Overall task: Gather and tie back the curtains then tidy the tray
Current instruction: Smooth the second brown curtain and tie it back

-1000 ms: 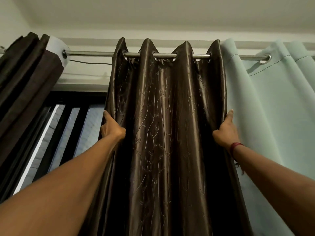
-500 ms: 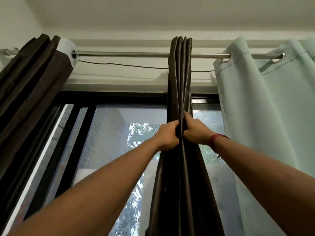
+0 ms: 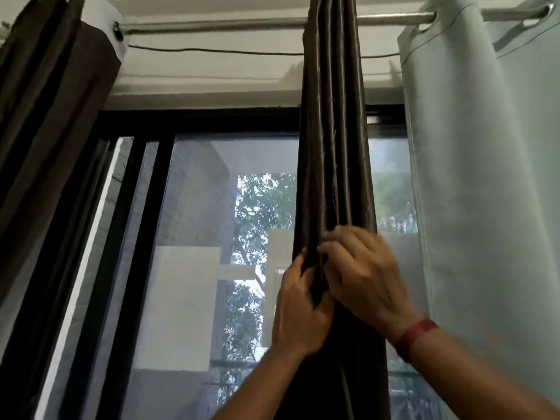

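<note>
The person has two bare hands, the left hand (image 3: 298, 310) and the right hand (image 3: 363, 277). The left forearm (image 3: 257, 389) and the right forearm (image 3: 485, 377) are uncovered down to the lower edge of the view. On the right wrist there is a dark red band (image 3: 416, 334), flat and rather narrow, lying close to the wrist; its material I cannot tell.

I see 2 brown curtains: the middle curtain (image 3: 333, 147) is glossy dark brown (pale streaks of sheen run along its folds), the left curtain (image 3: 45, 116) matte brown with a white lining. The right curtain (image 3: 485, 177) is plain pale mint. The rod (image 3: 212, 24) is silver, the window frame (image 3: 197, 119) black, the wristband (image 3: 416, 333) on my wrist red.
</note>
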